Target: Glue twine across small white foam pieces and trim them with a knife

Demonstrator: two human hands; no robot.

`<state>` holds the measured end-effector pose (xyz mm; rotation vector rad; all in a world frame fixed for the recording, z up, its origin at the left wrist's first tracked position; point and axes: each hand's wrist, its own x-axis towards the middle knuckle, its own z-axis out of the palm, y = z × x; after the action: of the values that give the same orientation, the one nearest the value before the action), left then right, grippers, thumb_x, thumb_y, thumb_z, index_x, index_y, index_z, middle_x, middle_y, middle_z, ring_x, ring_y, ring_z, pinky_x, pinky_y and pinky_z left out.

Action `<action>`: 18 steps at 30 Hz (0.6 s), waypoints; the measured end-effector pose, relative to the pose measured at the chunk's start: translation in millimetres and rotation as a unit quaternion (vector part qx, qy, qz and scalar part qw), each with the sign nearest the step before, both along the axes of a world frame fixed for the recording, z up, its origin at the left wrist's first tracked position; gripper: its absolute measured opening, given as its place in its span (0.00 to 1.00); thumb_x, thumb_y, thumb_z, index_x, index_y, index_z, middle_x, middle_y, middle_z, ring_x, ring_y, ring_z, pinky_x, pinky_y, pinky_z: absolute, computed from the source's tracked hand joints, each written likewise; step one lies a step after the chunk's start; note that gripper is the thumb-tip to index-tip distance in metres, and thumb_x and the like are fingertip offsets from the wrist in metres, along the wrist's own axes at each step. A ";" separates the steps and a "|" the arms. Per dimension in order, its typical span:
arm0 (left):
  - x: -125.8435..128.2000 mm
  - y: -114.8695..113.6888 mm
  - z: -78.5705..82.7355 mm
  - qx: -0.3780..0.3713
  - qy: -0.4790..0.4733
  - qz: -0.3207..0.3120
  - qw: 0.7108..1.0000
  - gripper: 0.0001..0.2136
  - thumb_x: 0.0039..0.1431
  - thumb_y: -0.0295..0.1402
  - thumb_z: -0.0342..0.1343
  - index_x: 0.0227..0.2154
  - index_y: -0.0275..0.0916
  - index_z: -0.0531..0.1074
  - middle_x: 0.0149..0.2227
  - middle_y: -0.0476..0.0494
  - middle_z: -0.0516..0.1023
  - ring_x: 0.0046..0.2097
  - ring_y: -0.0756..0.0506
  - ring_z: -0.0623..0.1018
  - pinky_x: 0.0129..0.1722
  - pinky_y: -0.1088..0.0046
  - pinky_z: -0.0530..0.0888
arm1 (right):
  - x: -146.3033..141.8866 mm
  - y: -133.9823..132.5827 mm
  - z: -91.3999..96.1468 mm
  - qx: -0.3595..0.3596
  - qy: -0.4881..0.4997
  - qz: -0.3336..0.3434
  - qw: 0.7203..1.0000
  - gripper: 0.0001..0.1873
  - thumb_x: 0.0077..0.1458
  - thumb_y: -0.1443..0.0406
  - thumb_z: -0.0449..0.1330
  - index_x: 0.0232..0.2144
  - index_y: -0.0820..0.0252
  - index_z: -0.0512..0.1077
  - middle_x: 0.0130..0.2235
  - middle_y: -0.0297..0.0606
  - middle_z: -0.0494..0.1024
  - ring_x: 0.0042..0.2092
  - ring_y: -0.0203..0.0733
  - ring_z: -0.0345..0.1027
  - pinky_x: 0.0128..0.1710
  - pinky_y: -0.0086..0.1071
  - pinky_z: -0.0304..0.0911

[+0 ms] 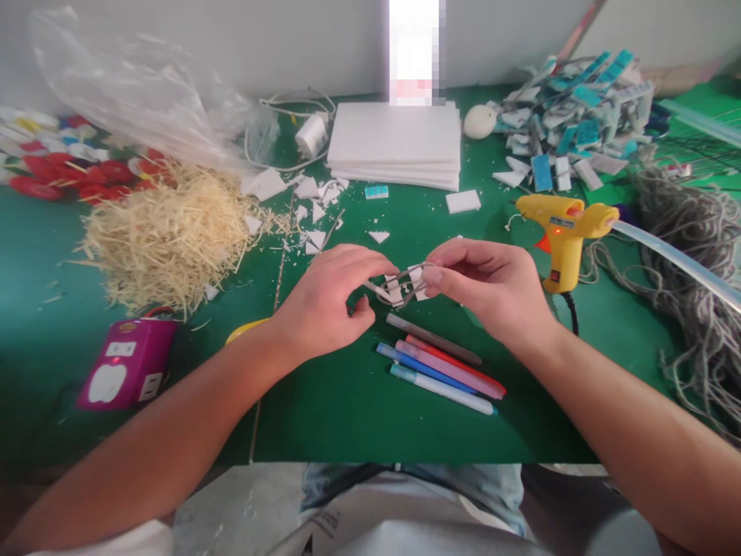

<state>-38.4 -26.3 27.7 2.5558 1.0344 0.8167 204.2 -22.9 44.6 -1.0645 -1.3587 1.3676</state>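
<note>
Over the middle of the green table, a loop of thin grey cord [408, 287] hangs between my two hands. My right hand [492, 289] pinches the cord between thumb and fingertips. My left hand [329, 301] is curved around the loop's left side, thumb apart from the fingers, with its fingertips close to the cord; whether they touch it is unclear. Small white foam pieces [421, 284] show behind the loop. Just below it lie several markers: a grey one [434, 340], a red, a pink, a blue [425, 369] and a white one with a teal cap [443, 391].
A yellow glue gun [559, 232] stands right of my right hand, beside tangled grey yarn [688, 286]. Stacked white foam sheets [397, 143] are at the back. Straw [167, 239] and a purple power box [128, 363] lie left. Blue-and-white foam pieces [579, 116] are heaped back right.
</note>
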 end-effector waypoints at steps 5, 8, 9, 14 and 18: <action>-5.5 5.2 0.2 -0.008 0.017 0.009 1.000 0.15 0.64 0.22 0.54 0.48 0.39 0.82 0.47 0.41 0.88 0.51 0.41 0.85 0.54 0.63 0.80 | 0.0 -0.4 -0.6 0.016 0.032 0.003 0.999 0.11 0.52 0.61 0.80 0.27 0.57 0.83 0.29 0.32 0.84 0.29 0.36 0.77 0.30 0.30 0.75; -4.4 4.1 -0.9 -0.020 0.023 0.002 1.000 0.16 0.65 0.23 0.54 0.50 0.39 0.82 0.45 0.42 0.88 0.49 0.41 0.84 0.51 0.64 0.80 | -0.4 -0.9 0.1 0.031 0.035 -0.003 0.999 0.15 0.51 0.57 0.82 0.26 0.57 0.83 0.28 0.32 0.84 0.28 0.35 0.76 0.29 0.30 0.74; -3.8 3.4 -1.3 -0.022 0.022 0.001 1.000 0.15 0.66 0.24 0.55 0.50 0.39 0.82 0.44 0.43 0.88 0.48 0.41 0.84 0.50 0.65 0.80 | -0.5 -1.0 0.8 0.031 0.035 -0.005 0.999 0.16 0.51 0.55 0.83 0.26 0.57 0.83 0.27 0.32 0.84 0.28 0.35 0.76 0.29 0.30 0.74; -2.6 1.6 -3.6 -0.026 0.032 0.007 0.999 0.13 0.72 0.27 0.55 0.52 0.37 0.82 0.40 0.44 0.87 0.44 0.42 0.82 0.48 0.66 0.78 | -1.6 -1.7 5.2 0.025 0.050 -0.020 0.998 0.22 0.47 0.48 0.83 0.23 0.56 0.83 0.25 0.32 0.82 0.27 0.35 0.74 0.27 0.30 0.72; -5.0 3.1 -6.5 -0.033 0.046 0.012 0.998 0.14 0.73 0.28 0.54 0.54 0.38 0.82 0.39 0.44 0.86 0.44 0.42 0.82 0.47 0.66 0.78 | -1.7 -1.2 7.0 0.032 0.098 -0.018 0.995 0.19 0.46 0.51 0.85 0.23 0.54 0.84 0.23 0.31 0.81 0.25 0.34 0.73 0.26 0.30 0.72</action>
<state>-43.4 -23.2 21.2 2.5513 1.1011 0.6661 202.6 -24.1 51.6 -0.8842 -1.2248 1.3550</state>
